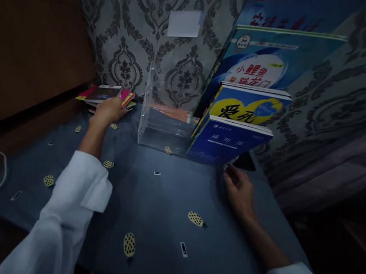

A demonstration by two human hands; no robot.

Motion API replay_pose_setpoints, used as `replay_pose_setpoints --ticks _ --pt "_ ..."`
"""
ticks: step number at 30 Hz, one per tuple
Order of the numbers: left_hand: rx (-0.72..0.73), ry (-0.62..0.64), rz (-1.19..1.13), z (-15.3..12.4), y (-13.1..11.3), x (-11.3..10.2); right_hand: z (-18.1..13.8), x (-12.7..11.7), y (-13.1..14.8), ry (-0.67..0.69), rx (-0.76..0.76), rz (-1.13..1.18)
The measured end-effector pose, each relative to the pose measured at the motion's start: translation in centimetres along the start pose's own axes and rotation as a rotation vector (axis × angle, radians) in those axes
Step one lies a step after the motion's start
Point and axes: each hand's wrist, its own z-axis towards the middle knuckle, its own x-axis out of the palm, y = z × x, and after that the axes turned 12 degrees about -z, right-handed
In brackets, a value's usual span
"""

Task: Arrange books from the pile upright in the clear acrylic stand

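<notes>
At the back left, my left hand (pixel 109 110) is closed over the right edge of a small stack of books (pixel 102 93); some fingers are hidden by the hand. The top book is dark, with pink and yellow edges under it. A clear plastic book rack (pixel 165 137) stands at the back centre. In its right part several books lean upright, the front one a dark blue book (pixel 228 141), behind it a blue and yellow book (pixel 248 105). My right hand (pixel 239 189) has its fingers curled at the rack's lower right corner, seemingly pinching it.
A grey-blue cloth (pixel 156 206) with pineapple prints covers the table. Patterned wallpaper (pixel 125 63) carries a white card (pixel 184 24). A flat black object (pixel 246 161) lies behind my right hand. A wooden panel (pixel 27 56) and a white cable (pixel 3 170) are at left.
</notes>
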Motion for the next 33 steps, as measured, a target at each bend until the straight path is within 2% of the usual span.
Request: replay_pose_setpoints --ticks 2,3,8,12,19,25,33 --pt "-0.080 -0.102 0.013 2.0 1.6 1.2 0.0 0.1 0.1 0.007 -0.002 -0.004" --pt "-0.100 -0.112 0.018 2.9 2.3 1.9 0.0 0.1 0.2 0.006 -0.001 -0.007" --pt "-0.103 -0.082 0.053 6.7 5.0 4.0 0.0 0.3 0.3 -0.004 -0.010 0.008" --pt "-0.056 -0.067 0.093 8.0 6.3 4.5 0.2 0.1 0.3 0.017 -0.007 0.013" --pt "0.143 -0.084 0.266 7.9 8.0 5.1 0.2 -0.4 0.7 0.061 -0.016 -0.006" --pt "0.268 -0.099 0.390 7.8 7.9 4.7 0.1 -0.5 1.1 0.058 0.008 0.019" --pt "0.337 -0.099 0.431 4.6 8.6 3.2 0.1 -0.8 1.4 0.087 -0.006 -0.017"
